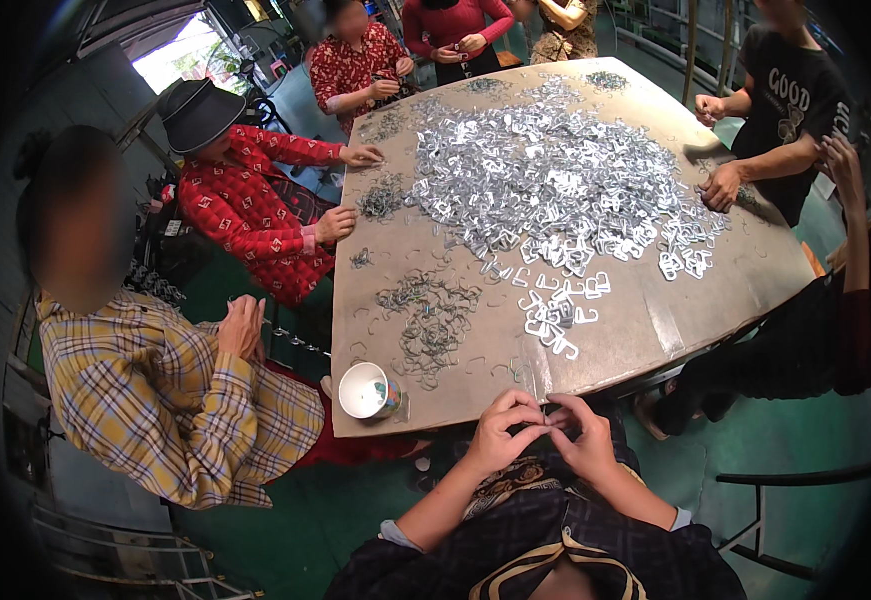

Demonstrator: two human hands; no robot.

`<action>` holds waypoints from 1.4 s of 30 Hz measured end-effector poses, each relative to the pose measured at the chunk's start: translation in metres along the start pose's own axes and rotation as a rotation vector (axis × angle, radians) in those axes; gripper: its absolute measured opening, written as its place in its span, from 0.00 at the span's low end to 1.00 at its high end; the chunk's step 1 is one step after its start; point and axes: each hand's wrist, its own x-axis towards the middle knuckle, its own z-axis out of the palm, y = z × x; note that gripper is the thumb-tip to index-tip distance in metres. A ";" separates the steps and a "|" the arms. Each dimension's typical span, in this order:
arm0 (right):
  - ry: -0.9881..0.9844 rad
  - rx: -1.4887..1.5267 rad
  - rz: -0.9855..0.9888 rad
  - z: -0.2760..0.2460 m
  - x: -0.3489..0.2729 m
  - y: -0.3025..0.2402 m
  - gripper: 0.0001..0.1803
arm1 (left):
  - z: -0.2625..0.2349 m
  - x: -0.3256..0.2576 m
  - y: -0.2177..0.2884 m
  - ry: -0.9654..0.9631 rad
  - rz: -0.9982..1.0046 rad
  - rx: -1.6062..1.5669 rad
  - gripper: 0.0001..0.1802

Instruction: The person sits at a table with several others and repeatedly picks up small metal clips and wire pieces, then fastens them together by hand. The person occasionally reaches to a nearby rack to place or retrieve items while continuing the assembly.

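Note:
My left hand (503, 432) and my right hand (583, 438) meet fingertip to fingertip at the near edge of the table. Both pinch at a small piece between them, too small and covered to name. Just beyond them lie several silvery flat metal hooks (553, 318), strayed from a large heap of the same hooks (545, 180) in the middle of the table. To the left of these spreads a loose scatter of thin, dark bent wire pieces (430, 325).
A white-lined paper cup (363, 390) stands at the table's near left corner. Around the brown tabletop (625, 345) several people work with their hands; one in a yellow plaid shirt (160, 390) sits close on my left. A dark metal frame (760, 510) stands on the green floor at right.

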 end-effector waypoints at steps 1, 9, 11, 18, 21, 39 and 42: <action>-0.007 -0.001 0.012 0.000 0.000 -0.002 0.27 | 0.000 0.001 0.003 0.009 -0.009 -0.028 0.08; 0.033 0.078 -0.043 -0.015 0.014 -0.016 0.22 | -0.014 0.004 0.026 0.052 -0.035 -0.090 0.08; 0.181 -0.127 -0.044 -0.017 0.026 -0.008 0.16 | -0.019 0.001 0.029 0.045 -0.045 -0.085 0.08; 0.241 -0.540 0.033 -0.003 0.079 0.023 0.19 | -0.037 0.003 0.035 0.027 -0.055 -0.093 0.07; 0.163 -0.666 0.082 0.006 0.097 0.021 0.20 | -0.041 0.003 0.044 0.021 -0.072 -0.071 0.07; -0.171 -0.982 0.265 0.025 0.134 -0.002 0.19 | -0.042 -0.002 0.043 0.004 -0.130 -0.122 0.06; -0.221 -1.036 0.230 0.026 0.130 -0.010 0.16 | -0.044 -0.003 0.042 0.003 -0.133 -0.116 0.06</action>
